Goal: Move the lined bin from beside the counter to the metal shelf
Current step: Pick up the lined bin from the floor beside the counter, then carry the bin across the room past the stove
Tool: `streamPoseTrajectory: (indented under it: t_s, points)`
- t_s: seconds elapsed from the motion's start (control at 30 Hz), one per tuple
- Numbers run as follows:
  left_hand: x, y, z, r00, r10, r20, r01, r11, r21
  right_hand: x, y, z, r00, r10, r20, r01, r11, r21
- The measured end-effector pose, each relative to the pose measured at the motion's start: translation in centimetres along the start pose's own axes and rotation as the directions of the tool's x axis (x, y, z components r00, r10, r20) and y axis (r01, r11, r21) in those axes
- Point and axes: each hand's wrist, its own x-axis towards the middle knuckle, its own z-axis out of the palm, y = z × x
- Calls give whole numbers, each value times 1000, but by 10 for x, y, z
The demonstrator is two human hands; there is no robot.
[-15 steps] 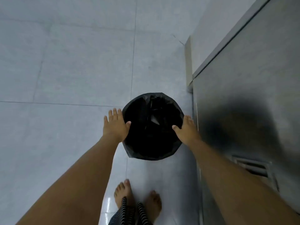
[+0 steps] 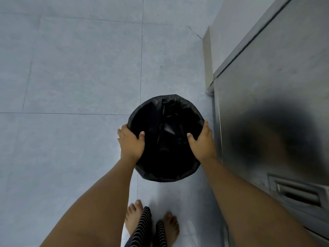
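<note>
Seen from above, a round bin (image 2: 166, 138) lined with a black bag stands on a grey tiled floor (image 2: 71, 68), just beside a steel counter (image 2: 267, 86) on the right. The person's left hand (image 2: 131, 142) clasps the bin's left rim, thumb hooked inside over the liner; the right hand (image 2: 202, 140) grips the right rim the same way. Bare feet (image 2: 151, 221) show below. The bin looks empty, so probably light, with a stiff body under a loose, slippery bag. Opposite sides of the rim seem the sound place to hold, pinching liner against rim so the bag cannot slide. No metal shelf is in view.
</note>
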Motion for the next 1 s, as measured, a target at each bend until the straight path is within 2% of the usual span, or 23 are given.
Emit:
streamPoseTrajectory:
  t_s: [0.17, 0.57, 0.73, 1.0]
  points:
    - [-34, 31, -44, 1000, -4, 6, 4, 999, -32, -31, -35, -49, 1000, -22, -7, 22, 1000, -8]
    - [-157, 193, -226, 992, 119, -36, -122, 988, -98, -158, -165, -229, 996, -46, -74, 48, 998, 27]
    - [-189, 243, -289, 988, 142, -61, -147, 984, -98, -191, -216, -282, 995, -75, -65, 77, 997, 25]
    - [-207, 292, -345, 978, 191, -89, -201, 972, -122, -204, -271, -339, 993, -102, -54, 103, 995, 7]
